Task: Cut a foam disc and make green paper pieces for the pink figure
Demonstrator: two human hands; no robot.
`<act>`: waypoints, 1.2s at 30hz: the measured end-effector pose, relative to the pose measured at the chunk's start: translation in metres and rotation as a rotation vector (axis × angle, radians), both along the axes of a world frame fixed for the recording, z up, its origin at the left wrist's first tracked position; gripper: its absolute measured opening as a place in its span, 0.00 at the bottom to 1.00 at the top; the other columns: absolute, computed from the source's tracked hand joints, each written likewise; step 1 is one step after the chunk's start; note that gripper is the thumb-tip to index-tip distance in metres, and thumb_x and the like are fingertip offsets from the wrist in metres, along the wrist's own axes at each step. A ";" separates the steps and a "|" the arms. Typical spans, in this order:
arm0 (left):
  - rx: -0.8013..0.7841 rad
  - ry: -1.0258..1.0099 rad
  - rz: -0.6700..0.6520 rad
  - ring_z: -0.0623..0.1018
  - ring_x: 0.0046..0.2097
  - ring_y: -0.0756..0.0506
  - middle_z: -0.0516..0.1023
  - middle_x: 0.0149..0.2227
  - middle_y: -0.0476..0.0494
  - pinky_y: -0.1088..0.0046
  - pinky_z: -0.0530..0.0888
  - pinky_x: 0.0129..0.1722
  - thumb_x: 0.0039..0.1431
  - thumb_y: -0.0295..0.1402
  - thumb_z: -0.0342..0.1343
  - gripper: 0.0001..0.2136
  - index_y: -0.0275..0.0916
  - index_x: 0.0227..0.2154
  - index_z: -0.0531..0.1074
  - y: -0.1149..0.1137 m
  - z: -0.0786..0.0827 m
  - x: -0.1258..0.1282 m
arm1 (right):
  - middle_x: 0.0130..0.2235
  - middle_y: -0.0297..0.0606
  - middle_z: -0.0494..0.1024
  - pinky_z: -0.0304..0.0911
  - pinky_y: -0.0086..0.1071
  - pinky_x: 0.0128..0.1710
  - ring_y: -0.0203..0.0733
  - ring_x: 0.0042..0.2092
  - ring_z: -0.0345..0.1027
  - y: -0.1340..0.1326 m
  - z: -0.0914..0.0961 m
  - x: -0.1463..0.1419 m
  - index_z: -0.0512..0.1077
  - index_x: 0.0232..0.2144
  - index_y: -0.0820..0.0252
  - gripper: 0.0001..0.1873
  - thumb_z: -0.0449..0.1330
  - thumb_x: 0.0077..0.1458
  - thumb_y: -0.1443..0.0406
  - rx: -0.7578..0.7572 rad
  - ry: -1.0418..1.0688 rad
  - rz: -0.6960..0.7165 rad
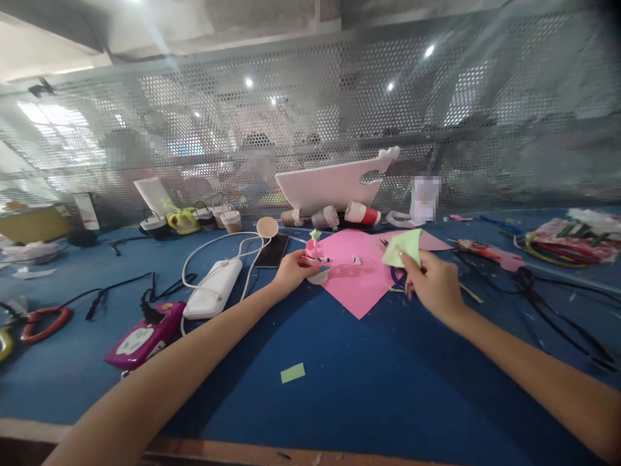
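My left hand (pixel 291 270) is closed around a small pink paper-cup craft (pixel 315 259) with a green star on top, holding it at the left corner of a pink paper sheet (pixel 356 278) on the blue table. My right hand (pixel 434 283) pinches a light green piece of paper (pixel 403 247) and lifts it just above the sheet's right side. Small paper bits lie on the pink sheet between my hands.
A white power bank (pixel 213 296) with cable and a dark phone (pixel 272 251) lie left of the craft. A pink-purple socket strip (pixel 145 335), red-handled pliers (pixel 41 322), paper cups (pixel 361 213) under a white board (pixel 334 184), cables and scraps at right (pixel 572 241), a green scrap (pixel 293 373) nearer me.
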State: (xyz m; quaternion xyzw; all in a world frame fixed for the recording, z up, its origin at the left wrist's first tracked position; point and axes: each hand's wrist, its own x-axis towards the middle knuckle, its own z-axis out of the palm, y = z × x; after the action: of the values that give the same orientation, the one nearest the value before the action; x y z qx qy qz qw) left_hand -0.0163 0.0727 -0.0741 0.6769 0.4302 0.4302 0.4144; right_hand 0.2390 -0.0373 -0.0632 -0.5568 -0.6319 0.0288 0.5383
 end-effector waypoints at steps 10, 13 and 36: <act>-0.007 -0.047 -0.027 0.75 0.26 0.50 0.78 0.26 0.48 0.76 0.71 0.26 0.39 0.27 0.66 0.14 0.34 0.32 0.73 0.000 0.000 0.001 | 0.12 0.29 0.68 0.59 0.28 0.16 0.35 0.13 0.64 -0.009 0.001 -0.013 0.70 0.23 0.57 0.17 0.54 0.60 0.55 0.051 -0.010 0.081; -0.018 -0.022 -0.002 0.74 0.25 0.52 0.77 0.24 0.50 0.77 0.70 0.25 0.39 0.25 0.65 0.14 0.34 0.33 0.73 0.000 0.002 0.002 | 0.12 0.29 0.68 0.58 0.28 0.16 0.34 0.13 0.63 -0.014 0.003 -0.015 0.71 0.25 0.57 0.17 0.52 0.61 0.57 0.057 -0.099 0.177; -0.029 -0.044 -0.021 0.74 0.23 0.52 0.77 0.23 0.51 0.77 0.69 0.24 0.39 0.25 0.65 0.13 0.35 0.32 0.74 0.000 0.001 0.001 | 0.11 0.29 0.68 0.58 0.24 0.17 0.32 0.13 0.62 -0.016 0.002 -0.024 0.65 0.18 0.58 0.21 0.52 0.62 0.58 0.078 -0.208 0.408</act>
State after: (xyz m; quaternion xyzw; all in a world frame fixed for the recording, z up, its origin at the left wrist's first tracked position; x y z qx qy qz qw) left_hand -0.0157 0.0722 -0.0731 0.6656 0.4202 0.4344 0.4379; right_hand 0.2151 -0.0536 -0.0611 -0.3964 -0.7841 0.0548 0.4744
